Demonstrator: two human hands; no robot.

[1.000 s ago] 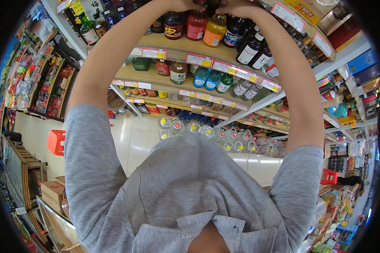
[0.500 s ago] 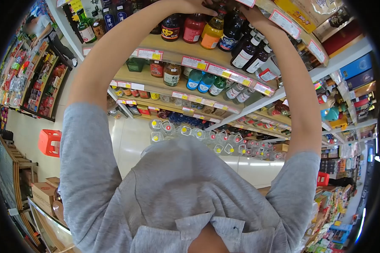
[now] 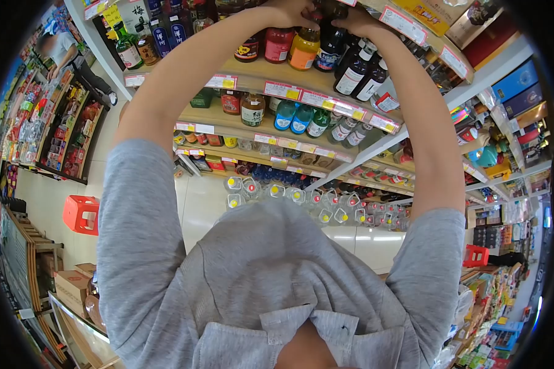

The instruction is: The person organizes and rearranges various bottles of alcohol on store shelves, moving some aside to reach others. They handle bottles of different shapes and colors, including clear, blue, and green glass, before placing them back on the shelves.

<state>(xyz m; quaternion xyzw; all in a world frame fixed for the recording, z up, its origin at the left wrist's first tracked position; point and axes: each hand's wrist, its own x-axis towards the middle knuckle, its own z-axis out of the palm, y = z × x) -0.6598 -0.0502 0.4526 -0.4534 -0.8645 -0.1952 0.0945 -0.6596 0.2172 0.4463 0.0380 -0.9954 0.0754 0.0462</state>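
Observation:
At the top edge of the view, both my hands reach onto a shelf of bottles. My left hand (image 3: pixel 294 12) is closed at the neck of a bottle of yellow-orange drink (image 3: pixel 305 50), its fingers partly cut off by the frame. Beside it, my right hand (image 3: pixel 358 22) has its fingers bent around the neck of a dark bottle with a blue label (image 3: pixel 330 54). Left of these stands a bottle of red drink (image 3: pixel 279 45), under my left wrist. Two dark bottles with white labels (image 3: pixel 353 75) stand below my right wrist.
Price tags line the shelf edge (image 3: pixel 314 98). Lower shelves hold green and blue bottles (image 3: pixel 284 115). Large clear jugs (image 3: pixel 252 187) stand on the floor. A red stool (image 3: pixel 81 214) is at the left, and another person (image 3: pixel 64 52) stands by a snack rack (image 3: pixel 74 138).
The view has shifted slightly, with floor items sitting lower. My hands appear a little lower in view, still at the bottle necks; the yellow-orange and dark bottles sit slightly further left.

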